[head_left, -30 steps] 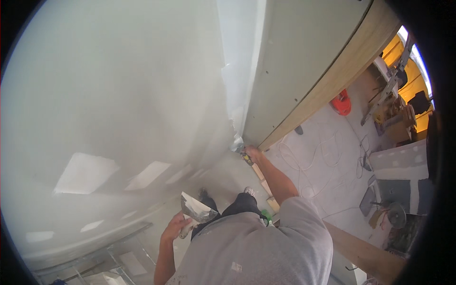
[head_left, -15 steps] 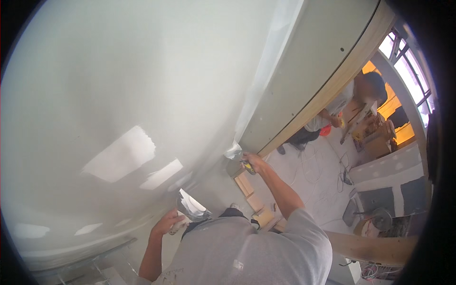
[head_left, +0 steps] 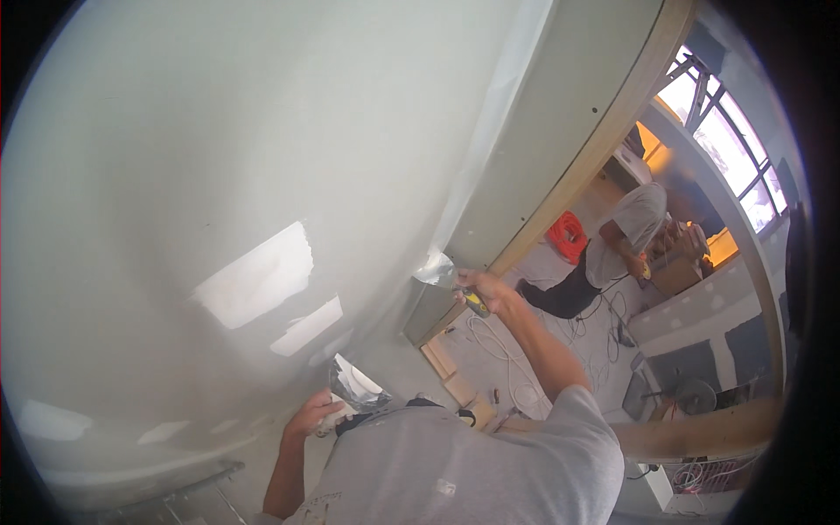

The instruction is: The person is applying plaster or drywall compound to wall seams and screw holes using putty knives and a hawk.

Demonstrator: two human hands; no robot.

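Note:
My right hand (head_left: 481,289) grips a putty knife (head_left: 435,270) with a yellow and black handle, its metal blade at the inside wall corner, along a white strip of compound (head_left: 457,188). I cannot tell whether the blade touches the wall. Lower left, my left hand (head_left: 317,409) holds a wide metal knife (head_left: 359,381) with white compound on it, in front of my body. The large pale wall (head_left: 192,140) carries several white filler patches (head_left: 254,271). A narrower board with dark fixing dots (head_left: 556,144) meets it at the corner, edged by a timber strip (head_left: 604,140).
Through the opening at right, a bent-over person (head_left: 626,236) in grey shirt works among cardboard boxes, near an orange coil (head_left: 569,238). Cables (head_left: 503,350) cross the floor. Wood offcuts (head_left: 440,359) lie below the corner. A ladder (head_left: 197,503) is at lower left; a window (head_left: 726,140) is upper right.
My right hand and knife have moved slightly right with my arm. The view has shifted. The other person has come into view and now bends lower, farther down the frame.

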